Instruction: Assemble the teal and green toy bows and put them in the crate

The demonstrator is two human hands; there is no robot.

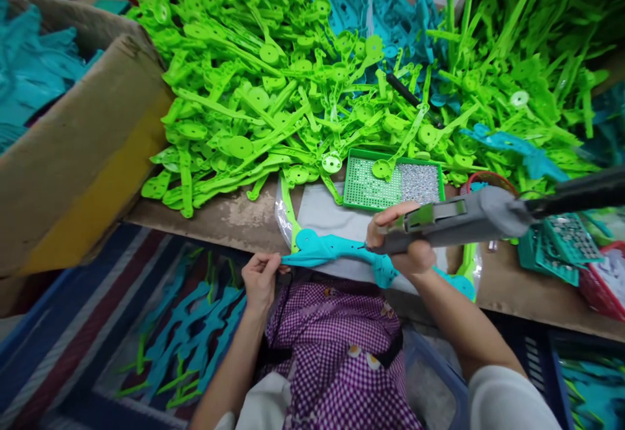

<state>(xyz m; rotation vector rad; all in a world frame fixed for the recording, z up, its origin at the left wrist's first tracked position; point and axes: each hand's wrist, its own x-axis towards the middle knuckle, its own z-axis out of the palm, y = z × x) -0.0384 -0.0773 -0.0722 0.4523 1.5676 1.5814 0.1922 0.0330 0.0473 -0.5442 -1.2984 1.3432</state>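
My right hand (418, 257) is wrapped round a grey power screwdriver (493, 214), whose tip points left at a turquoise plastic part (319, 249). Whether the tip touches a screw is too small to tell. With finger and thumb, my left hand (261, 279) pinches the left end of this part. It lies along the front edge of the bench, joined to or resting on lime green arms (289, 205) at either side. Just behind stands a green tray (361, 207) of small metal screws, with one lime green arm (382, 169) lying across it.
Lime green arms (239, 147) are heaped across the back, with turquoise parts (351, 7) among them. A cardboard box (83, 144) stands left. Small teal trays (561, 267) and a red basket (600, 287) sit right. Below left, a crate (53, 339) holds turquoise-and-green pieces.
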